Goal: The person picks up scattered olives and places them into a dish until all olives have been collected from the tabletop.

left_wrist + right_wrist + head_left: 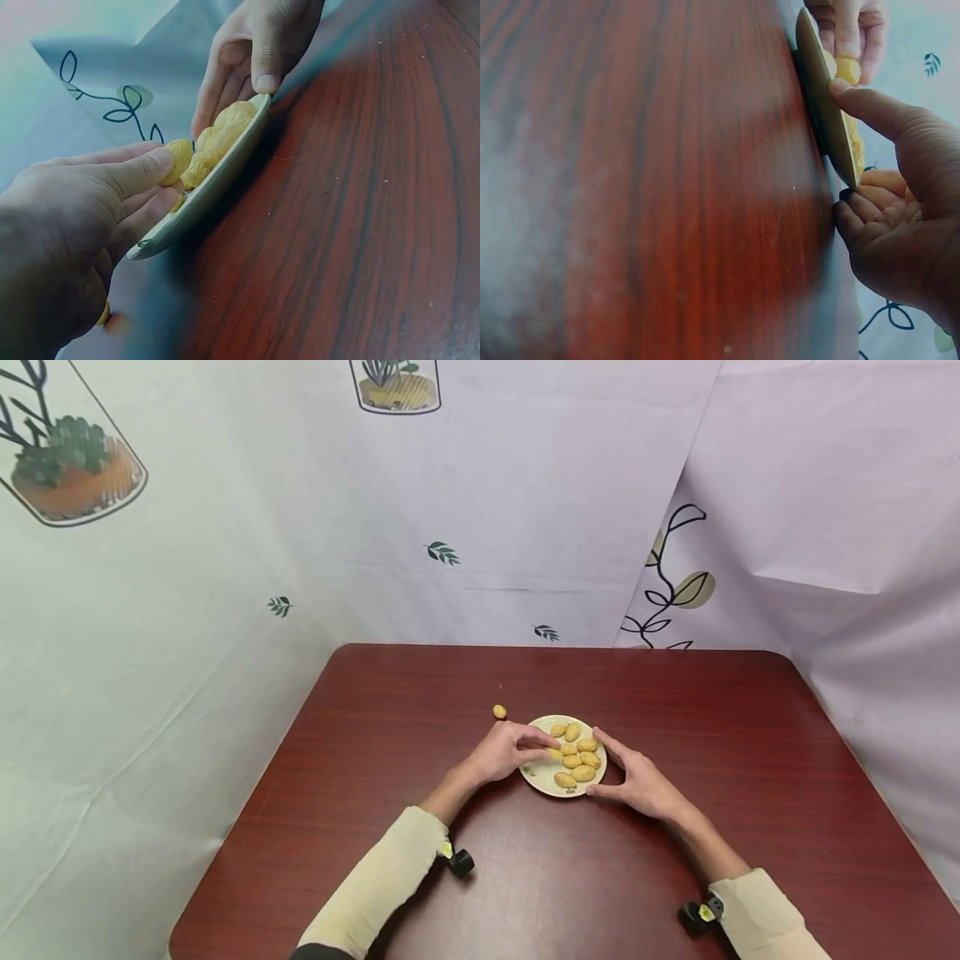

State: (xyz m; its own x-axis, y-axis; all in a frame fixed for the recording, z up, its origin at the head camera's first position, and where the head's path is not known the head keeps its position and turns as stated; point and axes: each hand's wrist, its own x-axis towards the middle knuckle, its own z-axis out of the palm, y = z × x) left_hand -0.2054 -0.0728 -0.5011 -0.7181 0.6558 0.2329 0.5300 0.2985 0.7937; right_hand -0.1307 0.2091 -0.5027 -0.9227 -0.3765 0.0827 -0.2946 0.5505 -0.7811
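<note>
A small round cream plate point(542, 777) rests on the table and bears several small yellow, oval, wrinkled pieces point(583, 773). My left hand point(501, 753) reaches over its left side, pinching one yellow oval piece point(177, 162) between thumb and fingers just above the others. From the right, my right hand point(641, 787) holds the plate by its rim. Its thumb point(265, 56) lies on the near edge, while the fingers reach round to the far right edge. Another yellow oval piece point(499, 712) lies alone on the table, beyond the left hand.
The dark red wood-grain table point(570, 877) has rounded far corners. White printed cloth point(480, 510) hangs behind it and along both sides. Each wrist carries a small black camera point(461, 862) on a light sleeve.
</note>
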